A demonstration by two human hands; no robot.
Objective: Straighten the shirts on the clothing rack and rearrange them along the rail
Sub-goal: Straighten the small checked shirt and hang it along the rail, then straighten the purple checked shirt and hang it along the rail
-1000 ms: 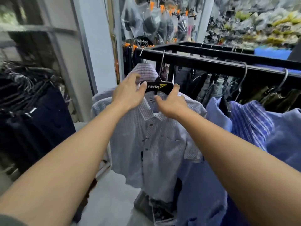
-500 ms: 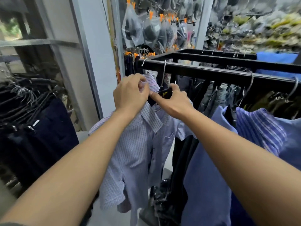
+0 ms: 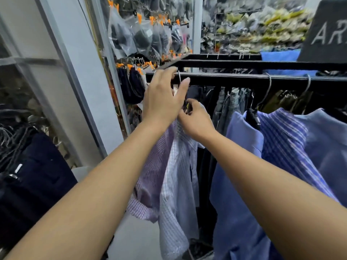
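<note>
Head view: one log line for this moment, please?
left hand at metal hanger hook on black rail | right hand pinches black hanger | pale checked shirt hanging

- Dark sign (image 3: 326, 30), upper right: pale capitals "AR", then a third letter cut off by the frame edge.
- Hanger (image 3: 188, 109): a yellow mark, mostly hidden, unreadable.

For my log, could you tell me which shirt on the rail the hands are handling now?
The pale checked shirt near the rail's left end, beside the lilac shirt: the right hand holds its hanger. The blue shirts hang untouched.
</note>
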